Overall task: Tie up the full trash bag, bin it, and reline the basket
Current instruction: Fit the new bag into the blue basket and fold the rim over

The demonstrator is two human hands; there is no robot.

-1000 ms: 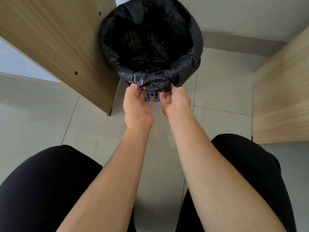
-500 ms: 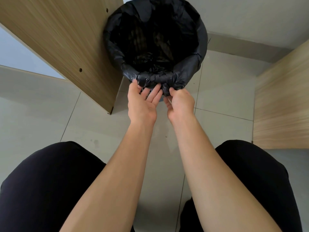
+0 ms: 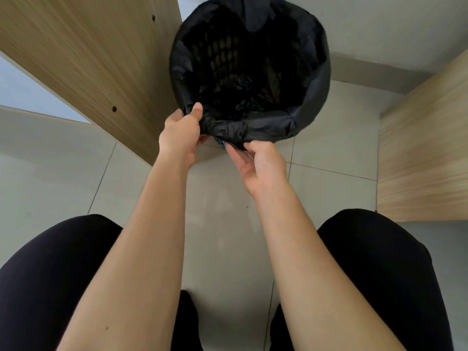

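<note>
A black trash bag (image 3: 268,127) lines a round basket standing on the floor and is folded over its rim. A bit of the blue mesh basket (image 3: 219,142) shows under the fold at the near side. My left hand (image 3: 181,135) grips the near-left rim, thumb on top of the bag's fold. My right hand (image 3: 258,164) is just below the near rim, its fingertips pinching the bag's lower edge. The mesh pattern shows through the bag inside the basket.
A wooden desk panel (image 3: 101,62) slants down right beside the basket's left side. Another wooden panel (image 3: 425,153) stands to the right. A grey skirting strip (image 3: 374,72) runs along the wall behind. My knees in black trousers (image 3: 50,287) frame the tiled floor below.
My left hand has shifted left along the rim and now clamps the fold with its thumb on top. My right hand has dropped slightly. The two hands are farther apart.
</note>
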